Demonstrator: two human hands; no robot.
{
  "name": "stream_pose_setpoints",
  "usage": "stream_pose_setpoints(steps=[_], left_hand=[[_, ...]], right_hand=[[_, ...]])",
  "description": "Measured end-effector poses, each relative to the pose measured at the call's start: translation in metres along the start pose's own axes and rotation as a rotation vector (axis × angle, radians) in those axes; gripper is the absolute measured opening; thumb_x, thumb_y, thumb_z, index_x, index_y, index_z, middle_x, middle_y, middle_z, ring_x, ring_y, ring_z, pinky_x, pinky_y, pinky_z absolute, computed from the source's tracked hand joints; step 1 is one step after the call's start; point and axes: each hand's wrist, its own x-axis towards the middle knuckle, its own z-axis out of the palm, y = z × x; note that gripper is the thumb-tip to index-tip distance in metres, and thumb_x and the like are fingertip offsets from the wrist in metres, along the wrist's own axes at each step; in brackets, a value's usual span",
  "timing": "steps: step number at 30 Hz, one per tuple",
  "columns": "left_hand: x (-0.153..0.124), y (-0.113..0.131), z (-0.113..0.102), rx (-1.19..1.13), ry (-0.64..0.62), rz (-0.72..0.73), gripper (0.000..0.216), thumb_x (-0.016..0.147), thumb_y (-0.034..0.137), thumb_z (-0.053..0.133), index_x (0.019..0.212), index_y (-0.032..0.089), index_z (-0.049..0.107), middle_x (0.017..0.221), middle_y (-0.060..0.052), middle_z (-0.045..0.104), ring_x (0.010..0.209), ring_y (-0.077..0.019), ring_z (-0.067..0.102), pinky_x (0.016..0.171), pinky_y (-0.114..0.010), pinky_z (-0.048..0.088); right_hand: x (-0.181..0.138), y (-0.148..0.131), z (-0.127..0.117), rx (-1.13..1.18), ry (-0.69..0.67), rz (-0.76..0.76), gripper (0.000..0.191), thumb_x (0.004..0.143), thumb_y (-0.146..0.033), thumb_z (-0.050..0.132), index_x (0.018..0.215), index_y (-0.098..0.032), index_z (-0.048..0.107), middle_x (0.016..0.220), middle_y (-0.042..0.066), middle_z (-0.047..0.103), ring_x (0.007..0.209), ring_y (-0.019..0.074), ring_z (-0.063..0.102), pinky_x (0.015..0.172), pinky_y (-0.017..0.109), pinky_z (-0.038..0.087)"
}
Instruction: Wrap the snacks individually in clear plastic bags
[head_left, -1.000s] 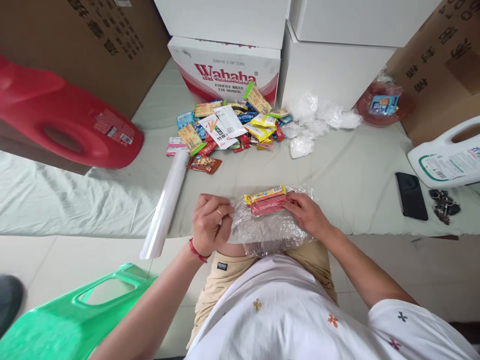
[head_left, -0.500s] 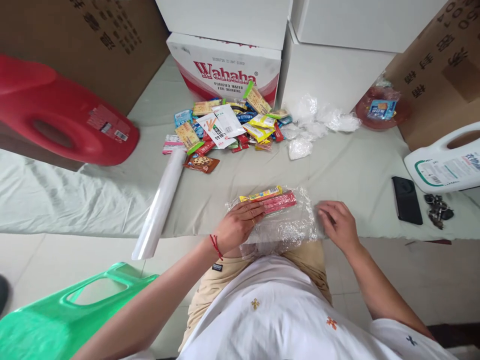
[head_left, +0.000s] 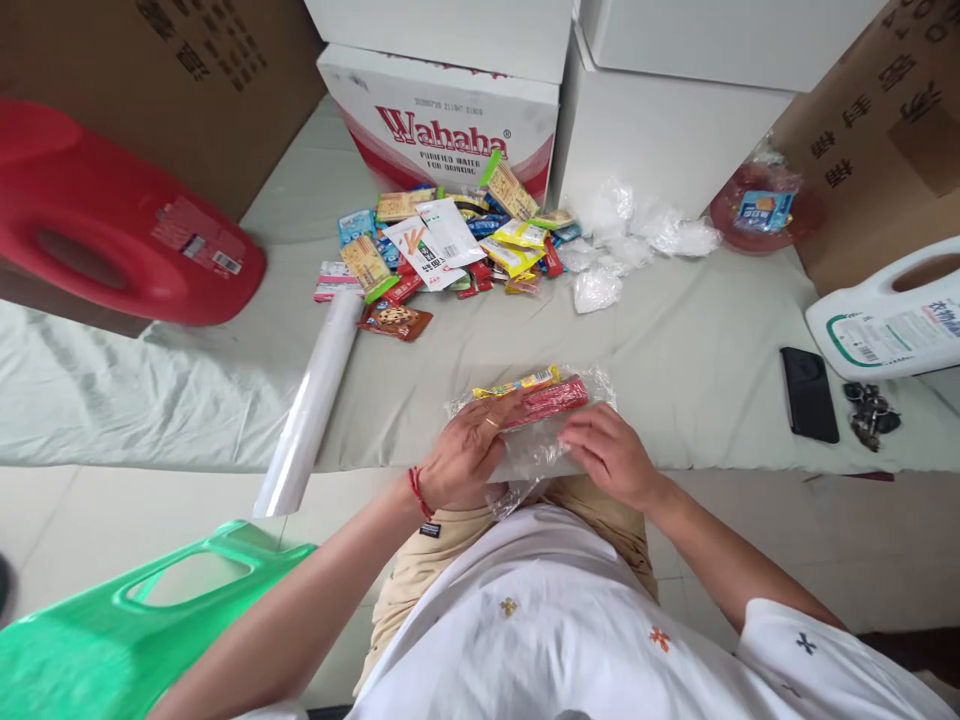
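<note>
Two long snack bars, one yellow (head_left: 517, 383) and one red (head_left: 553, 397), lie on a sheet of clear plastic wrap (head_left: 536, 455) at the near edge of the cloth-covered surface. My left hand (head_left: 466, 452) rests flat on the left part of the bars and wrap, fingers stretched out. My right hand (head_left: 609, 455) is curled over the right side of the wrap, folding it in over the bars. A roll of plastic wrap (head_left: 309, 405) lies to the left.
A pile of several snack packets (head_left: 442, 245) sits before a Wahaha box (head_left: 442, 125), with crumpled plastic (head_left: 637, 235) beside it. A red jug (head_left: 112, 245), a green jug (head_left: 127, 620), a white jug (head_left: 889, 315), a black phone (head_left: 808, 393) and keys (head_left: 868, 415) surround it.
My right hand moved from the wrap's right edge inward, folding the plastic over the bars. My left hand has gone from pinching the wrap to lying on the bars.
</note>
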Motion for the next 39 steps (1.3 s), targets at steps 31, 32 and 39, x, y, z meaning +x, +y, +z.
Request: stream_pose_setpoints(steps=[31, 32, 39], left_hand=[[-0.011, -0.013, 0.007, 0.488, 0.512, -0.869, 0.016, 0.089, 0.037, 0.066, 0.089, 0.021, 0.068, 0.119, -0.016, 0.062, 0.121, -0.0379, 0.054, 0.101, -0.057, 0.046], [-0.009, -0.012, 0.008, 0.496, 0.534, -0.870, 0.022, 0.091, 0.039, 0.064, 0.101, 0.020, 0.069, 0.126, -0.019, 0.059, 0.127, -0.0395, 0.052, 0.104, -0.059, 0.045], [0.006, -0.013, 0.017, 0.529, 0.447, -0.711, 0.015, 0.094, 0.033, 0.060, 0.093, 0.020, 0.067, 0.134, -0.018, 0.057, 0.144, -0.0439, 0.039, 0.112, -0.065, 0.039]], right_hand=[[0.095, 0.046, 0.057, -0.188, -0.231, 0.495, 0.022, 0.103, -0.029, 0.050, 0.110, -0.022, 0.069, 0.108, 0.006, 0.069, 0.093, 0.0197, 0.065, 0.080, 0.029, 0.045], [0.095, 0.045, 0.058, -0.182, -0.219, 0.498, 0.022, 0.103, -0.029, 0.050, 0.111, -0.022, 0.069, 0.109, 0.006, 0.070, 0.094, 0.0199, 0.065, 0.082, 0.029, 0.045], [0.096, 0.053, 0.047, -0.227, -0.239, 0.466, 0.031, 0.099, -0.021, 0.049, 0.124, -0.020, 0.067, 0.117, 0.010, 0.067, 0.097, 0.0233, 0.064, 0.086, 0.034, 0.050]])
